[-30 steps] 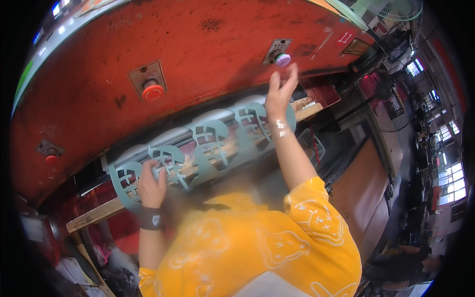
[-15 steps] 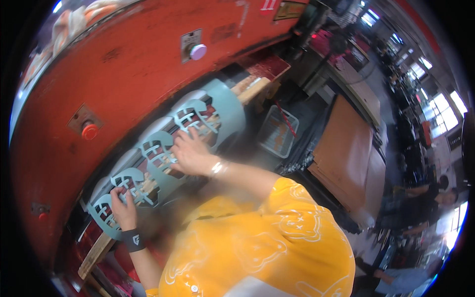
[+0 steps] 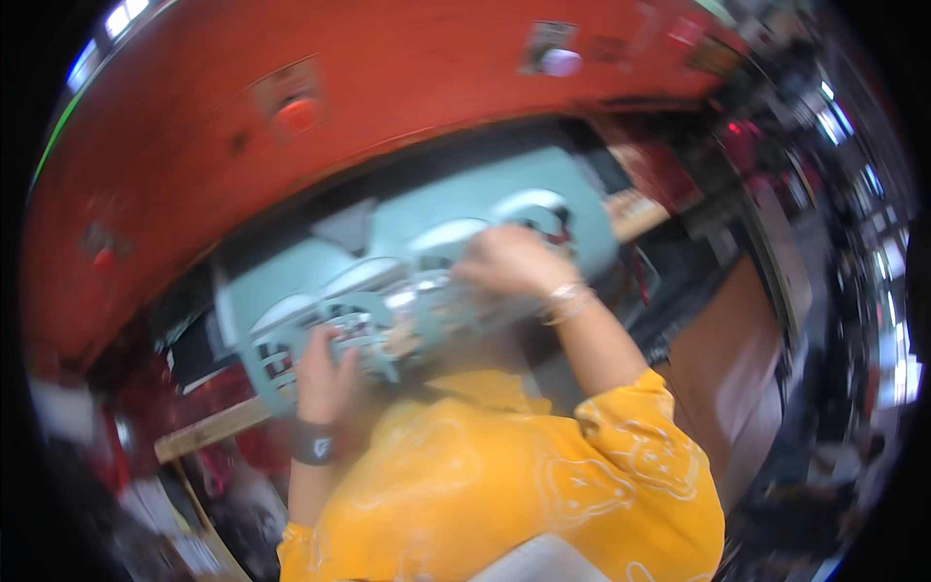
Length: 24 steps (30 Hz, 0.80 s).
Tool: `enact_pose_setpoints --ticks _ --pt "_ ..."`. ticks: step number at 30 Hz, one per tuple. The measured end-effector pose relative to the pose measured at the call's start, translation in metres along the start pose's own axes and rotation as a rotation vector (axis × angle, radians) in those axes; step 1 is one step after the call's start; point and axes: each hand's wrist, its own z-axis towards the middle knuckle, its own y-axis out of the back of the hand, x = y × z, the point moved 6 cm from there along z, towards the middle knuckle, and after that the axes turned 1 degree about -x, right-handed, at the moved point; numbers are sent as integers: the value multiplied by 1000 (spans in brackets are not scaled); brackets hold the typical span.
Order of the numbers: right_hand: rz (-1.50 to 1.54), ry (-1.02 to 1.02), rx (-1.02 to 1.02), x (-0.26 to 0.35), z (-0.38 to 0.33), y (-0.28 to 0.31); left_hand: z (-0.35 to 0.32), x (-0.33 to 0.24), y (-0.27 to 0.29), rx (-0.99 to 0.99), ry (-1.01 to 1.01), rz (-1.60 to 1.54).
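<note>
A pale blue-green sheet (image 3: 465,189) lies below the front of a red machine (image 3: 407,78), its near side cut into curved, slotted shapes. The left hand (image 3: 326,378) is at the left part of that near side, thumb apart from the fingers; whether it pinches the sheet, I cannot tell. The right hand (image 3: 512,260) is over the cut shapes right of the middle, fingers bent and drawn together (motion blur hides the tips, so I cannot tell if they are clamped on the sheet). A wooden bar (image 3: 213,429) shows past the sheet's left end. Above, the machine carries a red button (image 3: 298,114) and a purple button (image 3: 561,63). Brown boards (image 3: 727,349) lie off to the right.
</note>
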Motion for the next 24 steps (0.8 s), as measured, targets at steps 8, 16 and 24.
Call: enact_pose_setpoints --ticks 8,16,24 --pt "-32 357 -531 122 108 -5 116 18 61 -425 -107 -131" --pt "240 345 -428 116 123 2 146 51 20 -198 -87 380" --pt "995 315 -368 35 118 39 143 46 22 -199 -69 415"
